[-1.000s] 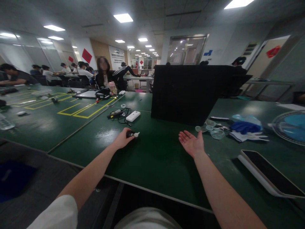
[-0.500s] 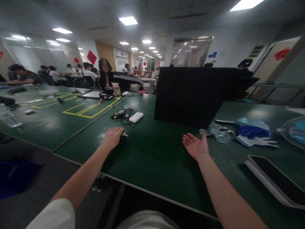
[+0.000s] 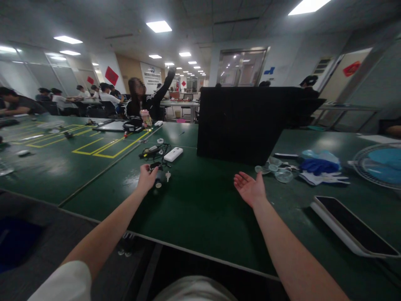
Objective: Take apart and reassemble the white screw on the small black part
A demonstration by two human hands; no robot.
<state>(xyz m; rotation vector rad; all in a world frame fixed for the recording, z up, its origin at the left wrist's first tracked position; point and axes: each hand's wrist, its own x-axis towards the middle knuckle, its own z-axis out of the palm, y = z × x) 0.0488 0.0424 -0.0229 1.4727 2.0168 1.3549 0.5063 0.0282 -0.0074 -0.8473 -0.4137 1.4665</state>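
Note:
My left hand [image 3: 147, 177] is closed, fingertips and thumb pinching a small dark piece on a set of keys. A silver key [image 3: 168, 176] hangs to the right of the fingers, and a dark piece with a round metal end [image 3: 158, 184] sits below them, just over the green table [image 3: 200, 209]. What this piece is, I cannot make out. My right hand [image 3: 250, 189] is held palm up above the table, fingers spread and slightly curled, with nothing in it. Clear round plastic pieces [image 3: 283, 175] lie beyond its thumb.
Behind my hands stands a large black panel [image 3: 234, 125]. A white box-like device [image 3: 173, 154] and dark cables [image 3: 153, 151] lie past my left hand. To the right are blue and white gloves [image 3: 322, 169], a fan [image 3: 379, 163] and a tablet-like device [image 3: 354, 225]. A person sits across the table.
My left hand has lifted the keys, which were mostly under its fingers before. My right hand stays open, palm up. The person across has raised an arm. The view has shifted slightly right.

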